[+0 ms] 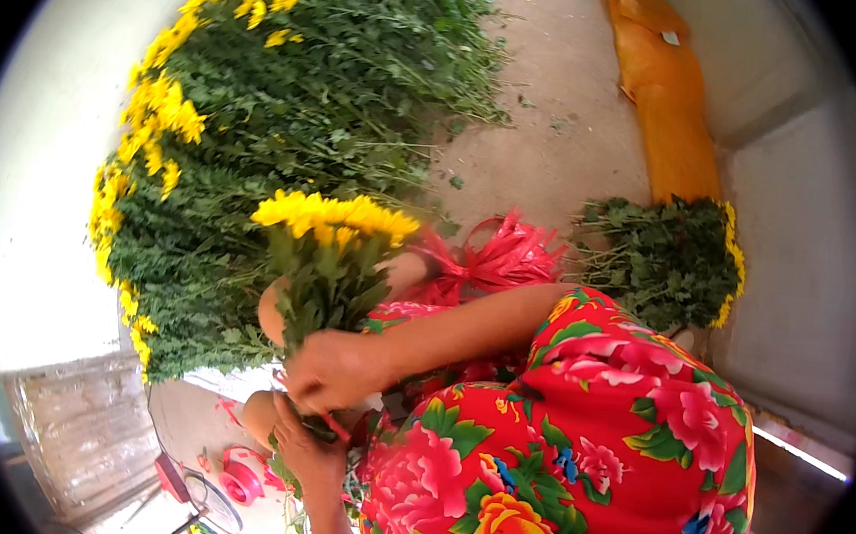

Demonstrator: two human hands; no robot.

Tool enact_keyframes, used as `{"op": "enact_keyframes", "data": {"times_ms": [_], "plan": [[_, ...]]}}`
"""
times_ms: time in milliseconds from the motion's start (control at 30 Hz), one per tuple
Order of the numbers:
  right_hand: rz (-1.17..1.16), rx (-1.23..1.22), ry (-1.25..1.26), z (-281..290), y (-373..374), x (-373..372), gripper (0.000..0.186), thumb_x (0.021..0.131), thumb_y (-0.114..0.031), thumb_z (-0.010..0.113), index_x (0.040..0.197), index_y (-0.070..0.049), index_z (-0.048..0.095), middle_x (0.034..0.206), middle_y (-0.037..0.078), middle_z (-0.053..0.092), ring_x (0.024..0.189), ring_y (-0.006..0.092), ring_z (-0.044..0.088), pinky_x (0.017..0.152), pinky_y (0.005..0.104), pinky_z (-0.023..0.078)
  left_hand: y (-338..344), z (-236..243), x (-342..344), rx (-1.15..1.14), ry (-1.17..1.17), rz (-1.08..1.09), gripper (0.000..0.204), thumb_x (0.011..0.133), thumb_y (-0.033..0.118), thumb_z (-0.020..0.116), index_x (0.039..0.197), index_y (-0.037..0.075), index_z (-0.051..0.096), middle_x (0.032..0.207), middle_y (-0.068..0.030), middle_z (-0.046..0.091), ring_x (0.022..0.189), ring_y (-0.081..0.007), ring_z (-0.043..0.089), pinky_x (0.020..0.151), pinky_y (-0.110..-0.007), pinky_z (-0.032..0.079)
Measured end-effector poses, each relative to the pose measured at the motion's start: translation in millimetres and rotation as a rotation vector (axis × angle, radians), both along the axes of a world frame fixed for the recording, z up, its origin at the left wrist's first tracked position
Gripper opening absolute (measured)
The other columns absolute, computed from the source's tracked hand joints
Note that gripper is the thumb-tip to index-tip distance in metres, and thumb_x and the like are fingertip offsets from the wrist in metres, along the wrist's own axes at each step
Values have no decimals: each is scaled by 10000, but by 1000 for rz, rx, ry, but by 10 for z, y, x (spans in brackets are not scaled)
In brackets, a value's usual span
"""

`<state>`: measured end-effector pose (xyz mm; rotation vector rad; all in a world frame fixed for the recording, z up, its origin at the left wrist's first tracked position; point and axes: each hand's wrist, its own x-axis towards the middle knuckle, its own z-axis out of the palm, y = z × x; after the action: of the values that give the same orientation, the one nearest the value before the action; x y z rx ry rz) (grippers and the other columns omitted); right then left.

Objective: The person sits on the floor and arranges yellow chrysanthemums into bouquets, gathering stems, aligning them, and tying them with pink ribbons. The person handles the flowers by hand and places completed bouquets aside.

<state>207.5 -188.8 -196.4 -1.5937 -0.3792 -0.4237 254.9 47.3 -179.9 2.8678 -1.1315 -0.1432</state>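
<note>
A bunch of yellow chrysanthemums stands nearly upright in front of me, its flower heads level at the top. Low on the bunch, my left hand is closed round the stems. Just above it my right hand, slightly blurred, is curled with its fingers together against the stems. A thin red plastic strip shows beside both hands, and it seems pinched in the right fingers. The lower stem ends are mostly hidden by my hands and my red flowered clothing.
Many chrysanthemums lie in a long heap on the floor. Red plastic strips lie past my right forearm. Another flower pile rests by the wall, next to an orange cloth. A pink tape roll sits at lower left.
</note>
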Motion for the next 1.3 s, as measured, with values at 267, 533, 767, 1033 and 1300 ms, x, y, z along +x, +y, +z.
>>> {"op": "enact_keyframes", "data": {"times_ms": [267,533,767,1033,1300], "plan": [[251,44,266,-421,143,-227,385,857,-390,741,953,-19,700,940,125,727,853,254,693,739,385,522,-1423,786,462,-407,717,-27,532,758,145,775,1225,-38,599,1057,-114,699,940,-200,643,876,-346,512],[-786,1112,141,-74,-955,-758,355,839,-105,738,1165,-38,614,1070,59,674,943,174,640,856,362,532,-3163,835,254,-483,998,-626,640,921,221,658,1473,-3,422,1520,-142,435,1397,-248,406,1162,-368,288],[-2027,1110,332,-1573,-2405,-2576,250,772,-105,717,978,-7,616,853,81,658,719,224,644,668,399,543,-2679,378,1041,-287,546,-608,509,879,129,699,1355,38,545,1489,-164,464,1362,-322,453,1113,-431,365],[-2322,1121,1109,-2480,-2277,-4246,955,852,-412,771,1544,-9,250,1526,241,363,1371,413,413,1115,576,438,-1137,-60,2569,-264,742,66,483,911,144,692,1304,-86,533,1317,-159,567,1156,-227,555,1019,-360,426],[-1774,-42,1897,-2216,-2181,-3142,1006,802,-553,754,1515,-23,282,1431,238,484,1316,404,486,1070,499,428,-140,-115,2821,-122,386,148,581,846,190,731,1349,-20,532,1326,-194,541,1199,-327,535,1014,-415,432]]}}
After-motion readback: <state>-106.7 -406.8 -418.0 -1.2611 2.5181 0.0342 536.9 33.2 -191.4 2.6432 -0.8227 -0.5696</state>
